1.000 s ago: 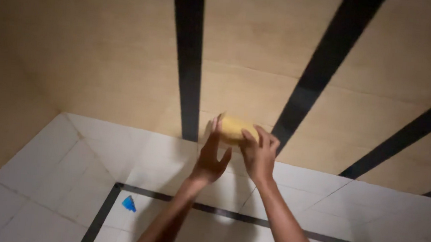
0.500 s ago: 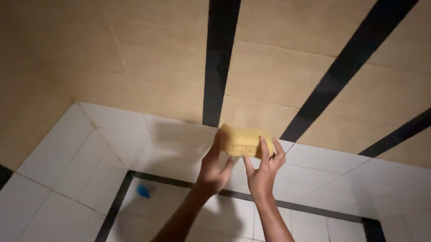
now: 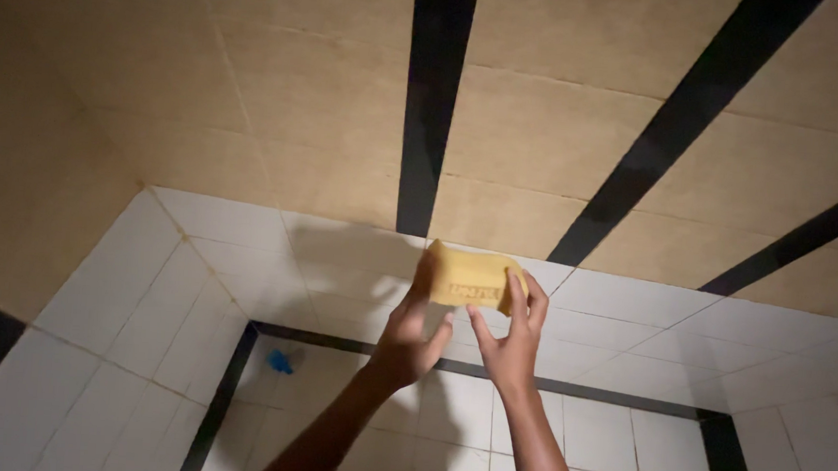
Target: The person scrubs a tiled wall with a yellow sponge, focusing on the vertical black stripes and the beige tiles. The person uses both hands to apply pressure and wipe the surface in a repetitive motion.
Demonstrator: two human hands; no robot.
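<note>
Both hands are raised against a tiled wall, and between them sits a yellow sponge, a small rectangular block held up where the white tile band meets the tan tiles above it. The left hand has its fingers closed along the sponge's left end, thumb spread toward the right. The right hand curls its fingertips over the sponge's right end from below, with the palm open and facing the left hand. So each hand pinches one short end, and the block spans the gap between them.

The sponge looks light and soft; it would likely give under pressure and spring back, and if it is wet it could be slippery and drip. It seems in no way fragile. The short ends, where the fingers now sit, look like the sound places to grip, or one hand could span its broad back and press it flat to the tile.

Black stripes run up the tan wall. Far below, on the left, a small blue object lies on the white floor near a dark border.
</note>
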